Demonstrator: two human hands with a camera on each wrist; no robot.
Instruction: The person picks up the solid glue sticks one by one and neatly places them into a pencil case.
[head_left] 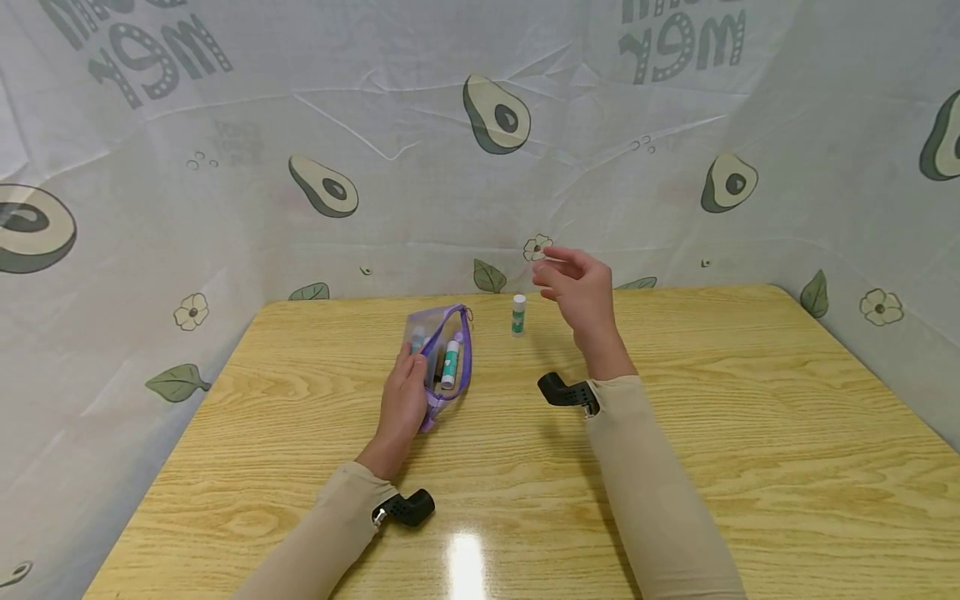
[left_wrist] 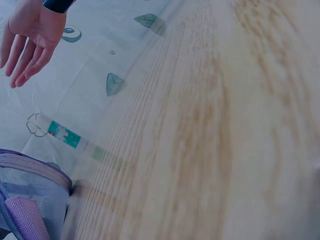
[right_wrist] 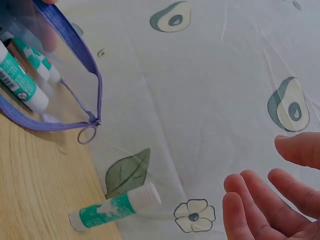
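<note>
My left hand (head_left: 403,402) holds a see-through zip pouch (head_left: 467,367) with purple edging by its left side, its mouth gaping. Inside the pouch lie several glue sticks, one of them a white-and-green glue stick (head_left: 450,365) near the opening. Another glue stick (head_left: 518,315) stands upright on the table, right of the pouch, white cap on top. My right hand (head_left: 579,292) is raised to the right of that standing stick, fingers loosely bent and apart from it. In the right wrist view, nothing lies between the thumb and fingers (right_wrist: 260,210).
The wooden table (head_left: 750,400) reaches back to a pale cloth backdrop (head_left: 420,108) printed with avocados and leaves. A small ring pull (right_wrist: 87,135) hangs from the pouch's zip. Black wrist cameras sit on both sleeves.
</note>
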